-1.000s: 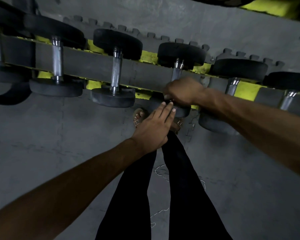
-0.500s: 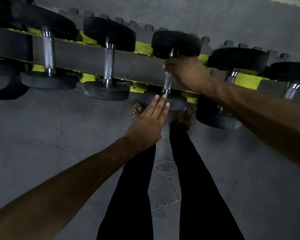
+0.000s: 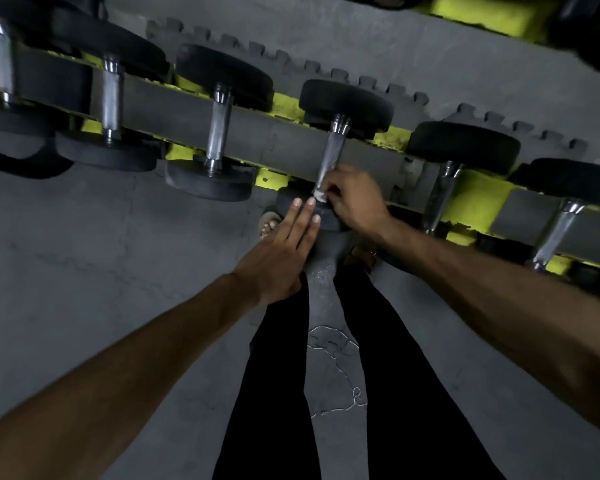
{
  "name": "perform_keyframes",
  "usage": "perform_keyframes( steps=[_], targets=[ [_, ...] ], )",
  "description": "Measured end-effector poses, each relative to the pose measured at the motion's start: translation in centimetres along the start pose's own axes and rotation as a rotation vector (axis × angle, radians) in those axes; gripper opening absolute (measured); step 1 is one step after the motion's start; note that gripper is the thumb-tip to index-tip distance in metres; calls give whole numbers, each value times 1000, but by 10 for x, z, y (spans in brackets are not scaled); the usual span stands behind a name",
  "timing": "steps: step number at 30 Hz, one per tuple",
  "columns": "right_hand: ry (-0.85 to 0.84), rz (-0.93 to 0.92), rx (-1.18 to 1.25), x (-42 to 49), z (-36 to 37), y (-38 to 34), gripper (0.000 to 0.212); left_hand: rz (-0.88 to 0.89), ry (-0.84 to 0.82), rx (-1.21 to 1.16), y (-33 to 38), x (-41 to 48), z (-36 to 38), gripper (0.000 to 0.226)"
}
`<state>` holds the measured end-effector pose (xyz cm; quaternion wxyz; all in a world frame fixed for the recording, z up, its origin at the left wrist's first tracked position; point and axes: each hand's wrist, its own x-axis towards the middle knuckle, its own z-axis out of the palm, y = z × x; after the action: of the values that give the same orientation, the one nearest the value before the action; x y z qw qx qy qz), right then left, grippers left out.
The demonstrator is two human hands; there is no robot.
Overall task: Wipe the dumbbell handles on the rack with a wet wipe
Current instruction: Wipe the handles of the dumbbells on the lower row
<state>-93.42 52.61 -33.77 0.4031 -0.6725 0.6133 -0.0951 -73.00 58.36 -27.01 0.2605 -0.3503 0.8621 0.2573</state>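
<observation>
Several black dumbbells with chrome handles lie across a grey and yellow rack point(image 3: 284, 140). My right hand point(image 3: 352, 197) pinches a white wet wipe point(image 3: 318, 195) against the near end of the middle dumbbell's handle point(image 3: 333, 150). My left hand point(image 3: 284, 251) lies flat with straight fingers on that dumbbell's near black head point(image 3: 329, 220), fingertips close to the wipe. Most of the wipe is hidden under my right fingers.
Neighbouring dumbbell handles sit to the left point(image 3: 219, 129) and right point(image 3: 440, 199) on the rack. Grey interlocking floor mats point(image 3: 326, 57) lie beyond it. My black-trousered legs point(image 3: 274, 375) and sandalled feet stand on cracked concrete floor point(image 3: 84, 271) below the rack.
My right hand slid down the handle from its far end to its near end, uncovering the shaft. My left hand stayed on the near head.
</observation>
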Motion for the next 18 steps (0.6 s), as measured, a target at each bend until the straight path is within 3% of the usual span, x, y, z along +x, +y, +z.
perform_keyframes(
  steps=[4, 8, 12, 14, 18],
  targets=[
    [78, 447, 304, -1, 16, 11, 9, -24, -7, -31, 5, 0, -1, 116],
    [-10, 662, 636, 17, 31, 20, 24, -27, 15, -10, 11, 0, -3, 112],
    [-132, 712, 933, 24, 20, 22, 27, -19, 35, 11, 11, -2, -2, 112],
    [-97, 687, 935, 16, 19, 25, 13, -20, 33, 15, 11, -2, -3, 114],
    [-7, 514, 757, -1, 25, 27, 27, -46, 20, -9, 14, -3, -4, 115]
  ],
)
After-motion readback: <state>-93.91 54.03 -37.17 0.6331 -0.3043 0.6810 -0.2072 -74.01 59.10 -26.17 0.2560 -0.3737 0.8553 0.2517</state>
